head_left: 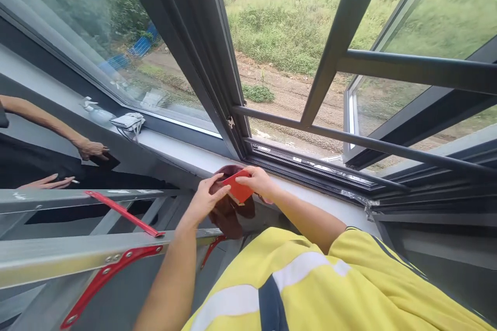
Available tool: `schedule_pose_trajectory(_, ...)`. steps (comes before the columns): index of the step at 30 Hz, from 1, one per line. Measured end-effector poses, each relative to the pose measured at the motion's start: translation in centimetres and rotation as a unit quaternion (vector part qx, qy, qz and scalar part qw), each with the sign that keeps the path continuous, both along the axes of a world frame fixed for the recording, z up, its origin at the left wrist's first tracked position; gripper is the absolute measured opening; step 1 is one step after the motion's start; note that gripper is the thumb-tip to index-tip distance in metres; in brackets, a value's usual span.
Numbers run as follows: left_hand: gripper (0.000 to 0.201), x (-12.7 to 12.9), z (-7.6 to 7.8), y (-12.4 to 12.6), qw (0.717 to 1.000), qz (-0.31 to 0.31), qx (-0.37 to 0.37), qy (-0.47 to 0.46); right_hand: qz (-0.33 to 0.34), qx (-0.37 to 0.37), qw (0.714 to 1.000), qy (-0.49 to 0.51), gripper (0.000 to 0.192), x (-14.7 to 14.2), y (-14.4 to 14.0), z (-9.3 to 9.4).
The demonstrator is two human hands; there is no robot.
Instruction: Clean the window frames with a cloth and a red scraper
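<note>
Both my hands meet over the grey window sill (182, 158), just in front of the open dark-framed window (240, 129). My right hand (258, 182) pinches a small flat red-orange piece (239, 189), like a scraper or card, by its top edge. My left hand (205, 199) holds its left side and a dark maroon cloth (229, 214) that hangs beneath and behind the red piece. My sleeves are yellow with a white stripe.
An aluminium ladder with red braces (116, 248) runs across the lower left. Another person's hands (91, 150) rest on a dark surface at the left. A white bundle with a cord (128, 121) lies on the sill. Grass and a dirt track lie outside.
</note>
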State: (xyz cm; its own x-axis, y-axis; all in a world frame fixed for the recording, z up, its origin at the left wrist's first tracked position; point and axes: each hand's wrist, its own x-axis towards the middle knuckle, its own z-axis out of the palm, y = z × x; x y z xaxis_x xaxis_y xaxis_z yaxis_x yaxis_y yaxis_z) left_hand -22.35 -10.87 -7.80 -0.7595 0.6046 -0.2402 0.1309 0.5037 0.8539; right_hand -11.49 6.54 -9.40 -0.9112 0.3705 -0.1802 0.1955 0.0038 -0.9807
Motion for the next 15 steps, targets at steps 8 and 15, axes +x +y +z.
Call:
schedule_pose_trajectory(8, 0.064, 5.1, -3.8, -0.2, 0.93, 0.11, 0.191, -0.296, 0.09, 0.458, 0.884, -0.031, 0.025, -1.0, -6.9, -0.1)
schedule_pose_trajectory(15, 0.038, 4.0, -2.5, -0.3, 0.874, 0.294, 0.258, -0.289, 0.119, 0.231, 0.964, 0.053, 0.056, 0.8, -2.4, 0.1)
